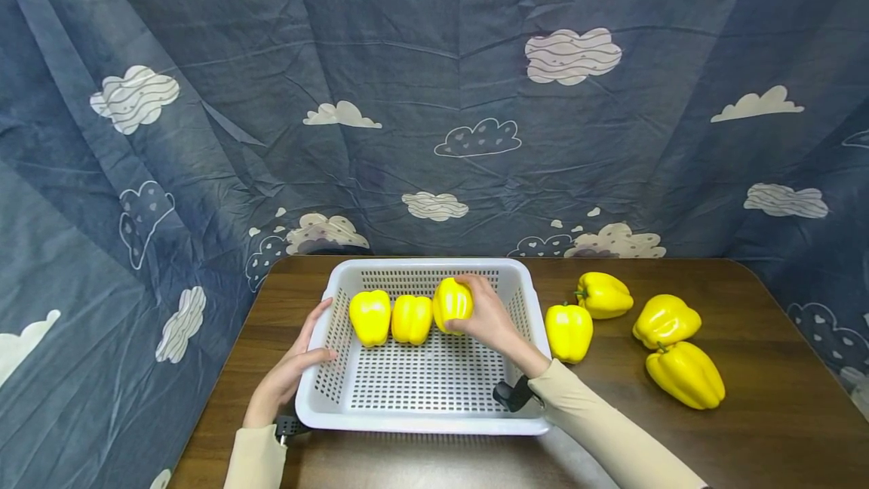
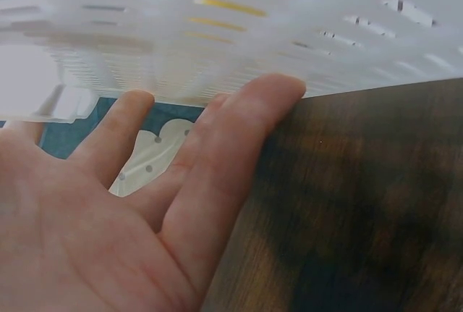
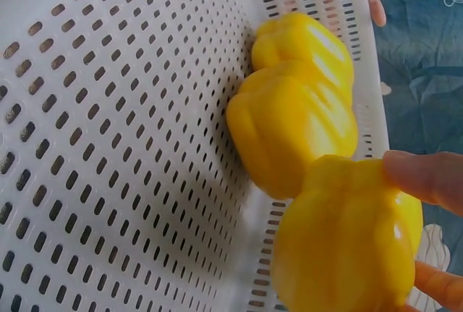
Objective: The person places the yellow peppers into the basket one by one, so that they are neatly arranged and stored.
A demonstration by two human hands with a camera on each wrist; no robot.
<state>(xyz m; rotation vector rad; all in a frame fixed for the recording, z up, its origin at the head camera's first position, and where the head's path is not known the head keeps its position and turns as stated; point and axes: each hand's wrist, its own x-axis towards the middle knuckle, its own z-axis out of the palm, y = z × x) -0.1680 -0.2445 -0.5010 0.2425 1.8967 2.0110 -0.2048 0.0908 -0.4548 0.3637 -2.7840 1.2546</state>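
Observation:
My right hand [image 1: 490, 321] grips a yellow bell pepper [image 1: 451, 302] inside a white perforated plastic basket [image 1: 421, 423]. In the right wrist view, the thumb [image 3: 427, 178] lies on one side of this pepper and fingertips show on the other. Two more yellow bell peppers sit in a row to its left, one in the middle [image 1: 411, 320] and one near the left wall [image 1: 370, 318]. My left hand [image 1: 288, 373] holds the basket's left side, thumb over the rim. Its fingers [image 2: 210, 167] extend along the outer wall in the left wrist view.
Several yellow bell peppers lie on the brown wooden table [image 1: 767, 368] right of the basket. One pepper [image 1: 569, 333] is close to the basket's right wall; another [image 1: 686, 376] lies farthest right. A dark blue cloud-patterned cloth [image 1: 407, 96] hangs behind the table.

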